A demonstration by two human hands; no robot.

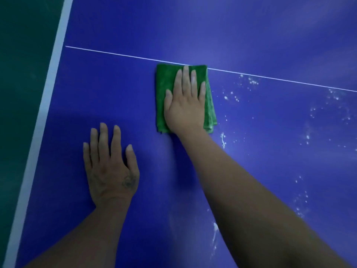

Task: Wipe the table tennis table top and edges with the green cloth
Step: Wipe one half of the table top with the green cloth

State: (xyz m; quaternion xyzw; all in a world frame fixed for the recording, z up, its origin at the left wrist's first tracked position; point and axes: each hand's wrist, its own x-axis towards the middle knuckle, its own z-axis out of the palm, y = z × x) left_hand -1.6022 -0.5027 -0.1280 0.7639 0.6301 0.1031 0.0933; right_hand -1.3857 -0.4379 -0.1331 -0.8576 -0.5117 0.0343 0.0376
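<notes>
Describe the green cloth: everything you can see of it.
The green cloth is bright green, fuzzy fabric that looks like microfibre. It is folded into a tall rectangle, with layered edges showing along its right side and lower right corner. It lies flat on the blue table top, its far edge reaching the thin white centre line. The right hand presses on it with flat, straight fingers, covering much of its middle. Just to its right, white specks dot the table.
</notes>
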